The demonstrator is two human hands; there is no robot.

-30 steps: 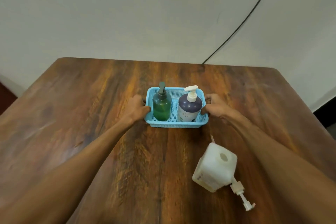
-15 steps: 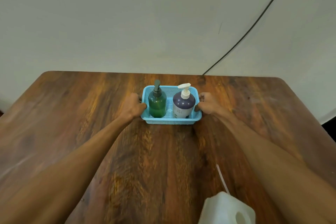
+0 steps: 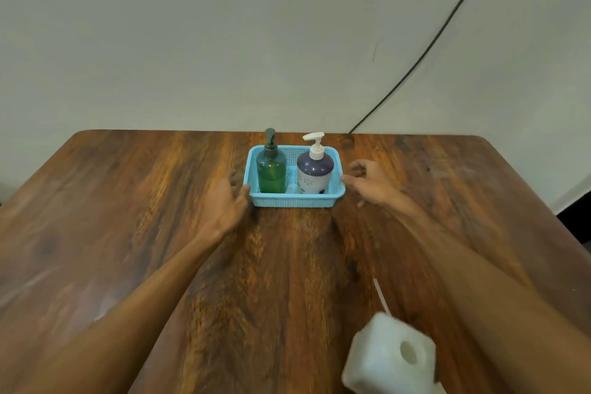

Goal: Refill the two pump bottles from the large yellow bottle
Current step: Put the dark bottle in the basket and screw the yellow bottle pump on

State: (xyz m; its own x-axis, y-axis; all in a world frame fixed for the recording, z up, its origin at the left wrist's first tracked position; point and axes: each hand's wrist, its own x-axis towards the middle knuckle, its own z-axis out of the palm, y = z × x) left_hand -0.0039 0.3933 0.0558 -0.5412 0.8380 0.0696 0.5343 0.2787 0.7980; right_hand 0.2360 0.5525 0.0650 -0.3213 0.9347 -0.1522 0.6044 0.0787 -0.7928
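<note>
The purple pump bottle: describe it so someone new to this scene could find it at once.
At the far middle of the wooden table sits a blue basket holding two upright bottles. The purple pump bottle is the right-hand one. Unlike the green bottle with its dark pump, it is squat and opaque with a white pump.

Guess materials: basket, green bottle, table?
Basket: looks like moulded plastic, matte light blue; perforated mesh walls and ribbed rim suggest it.
Green bottle: likely translucent plastic, glossy; light passes through the body. Glass can't be ruled out.
Table: wood or wood-look laminate, semi-gloss; strong grain streaks with soft reflections. Which one, I can't tell.
</note>
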